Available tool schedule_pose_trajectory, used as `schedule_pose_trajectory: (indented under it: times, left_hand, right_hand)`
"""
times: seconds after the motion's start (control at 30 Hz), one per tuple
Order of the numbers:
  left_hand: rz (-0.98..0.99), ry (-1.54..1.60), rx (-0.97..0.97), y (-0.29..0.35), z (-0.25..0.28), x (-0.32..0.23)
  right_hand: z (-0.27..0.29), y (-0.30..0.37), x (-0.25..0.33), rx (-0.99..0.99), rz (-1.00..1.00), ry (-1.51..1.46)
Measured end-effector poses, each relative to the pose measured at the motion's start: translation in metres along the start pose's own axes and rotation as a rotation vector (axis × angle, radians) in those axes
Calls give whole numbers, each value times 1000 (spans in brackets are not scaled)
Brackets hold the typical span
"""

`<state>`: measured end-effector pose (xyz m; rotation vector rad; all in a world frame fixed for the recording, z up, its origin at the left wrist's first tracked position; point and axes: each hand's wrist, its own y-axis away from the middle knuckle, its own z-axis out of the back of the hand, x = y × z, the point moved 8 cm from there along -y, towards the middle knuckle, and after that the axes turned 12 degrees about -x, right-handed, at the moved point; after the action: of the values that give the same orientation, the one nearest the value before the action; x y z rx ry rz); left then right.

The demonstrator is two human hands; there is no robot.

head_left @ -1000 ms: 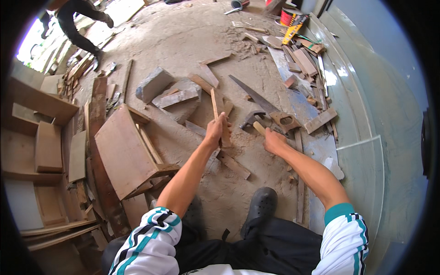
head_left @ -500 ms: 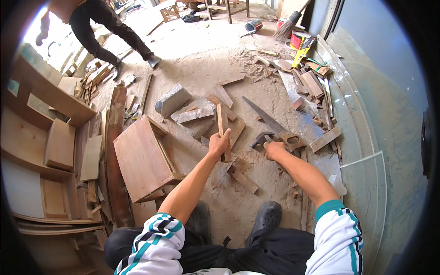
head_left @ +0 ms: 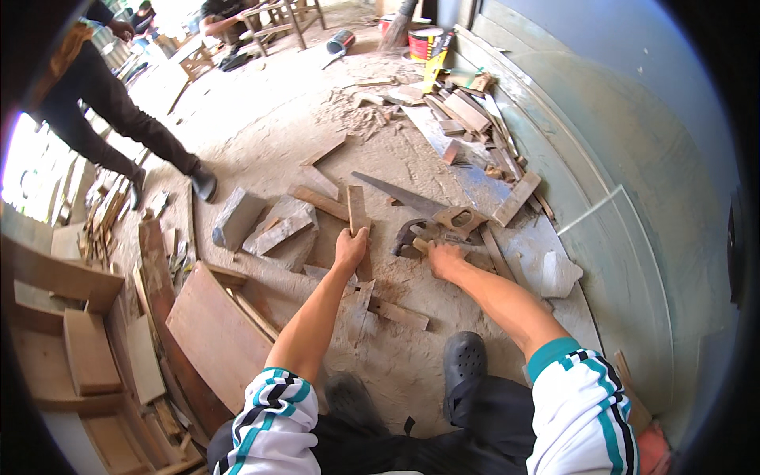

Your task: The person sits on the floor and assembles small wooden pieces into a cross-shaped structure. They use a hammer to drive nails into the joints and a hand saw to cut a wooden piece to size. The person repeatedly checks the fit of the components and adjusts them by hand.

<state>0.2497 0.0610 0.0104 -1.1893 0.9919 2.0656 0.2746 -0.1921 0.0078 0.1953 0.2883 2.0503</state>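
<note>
My left hand [head_left: 351, 252] is closed round a short wooden strip [head_left: 358, 207], which stands up out of the fist and also shows below it. Low over the ground to its right, my right hand [head_left: 445, 259] grips a claw hammer [head_left: 408, 235] close to its dark head. Just beyond that hand lies a handsaw [head_left: 396, 192], its blade pointing away to the left and its wooden handle [head_left: 459, 222] behind the hammer. Under my left hand are crossed wood offcuts [head_left: 400, 314]. Left of it, a grey block with a wood piece on it [head_left: 283, 231] rests on the ground.
A wooden box [head_left: 218, 324] and cabinet frames [head_left: 93, 348] stand at the left. Scrap wood [head_left: 467, 111] is heaped at the far right, beside glass sheets [head_left: 625, 261]. A person [head_left: 119, 119] stands at the far left; cans [head_left: 423, 43] and a broom [head_left: 396, 32] are at the back.
My view has swung right, so the scene sits further left in the picture. Both hands keep hold of the wooden strip and the hammer. The person at the far left has moved nearer.
</note>
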Motion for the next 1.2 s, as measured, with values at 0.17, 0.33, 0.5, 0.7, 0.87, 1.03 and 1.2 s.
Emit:
schedule_pose_trajectory:
  times: [0.17, 0.33, 0.5, 0.7, 0.87, 1.03, 1.2]
  left_hand:
    - [170, 182, 75, -8, -14, 18]
    - [166, 197, 30, -22, -10, 13]
    - [127, 196, 42, -28, -13, 7]
    - [133, 254, 27, -35, -16, 5]
    - [112, 246, 29, -43, -13, 9]
    - [143, 268, 30, -40, -13, 10]
    - [117, 207, 1, -36, -5, 13]
  right_hand:
    - [-8, 2, -8, 12, -53, -76]
    - [-4, -2, 0, 45, -76, -107]
    - [-6, -4, -3, -11, -64, -137]
    - [-3, -11, -1, 36, -75, -134]
    - [2, -13, 5, 32, -57, -121]
    - [-4, -12, 3, 19, -39, -113]
    - [-13, -17, -4, -1, -40, -112]
